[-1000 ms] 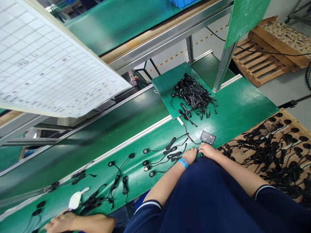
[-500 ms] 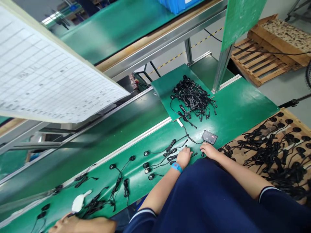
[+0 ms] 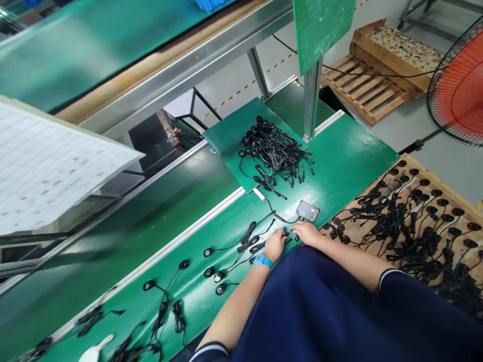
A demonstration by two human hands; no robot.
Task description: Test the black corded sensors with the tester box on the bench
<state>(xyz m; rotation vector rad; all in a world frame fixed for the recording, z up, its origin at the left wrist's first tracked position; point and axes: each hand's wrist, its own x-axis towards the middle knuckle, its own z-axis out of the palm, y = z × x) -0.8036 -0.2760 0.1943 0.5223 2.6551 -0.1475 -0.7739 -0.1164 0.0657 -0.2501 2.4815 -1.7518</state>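
Observation:
My left hand (image 3: 275,244), with a blue band on its wrist, is closed with its fingertips around a thin black cable connector near the front edge of the green bench. Close on its right, my right hand (image 3: 306,233) pinches another dark connector; the two hands almost meet, and the fingers partly hide both ends. Just beyond the right hand lies a small flat black box (image 3: 308,211) with a lead. Left of my hands are coiled black cables (image 3: 247,234) ending in round black heads (image 3: 209,252). I cannot tell whether the two connectors are joined.
A heap of black cables (image 3: 277,153) lies on a raised green board (image 3: 222,128). At right, a wooden tray (image 3: 358,229) carries many more. More cables (image 3: 160,317) and a white object (image 3: 94,351) lie at left. A paper sheet (image 3: 56,171), metal post (image 3: 312,100) and red fan (image 3: 458,83) stand around.
The view has swung right, so the fan shows and the other person's hand at lower left is gone. My hands have come closer together.

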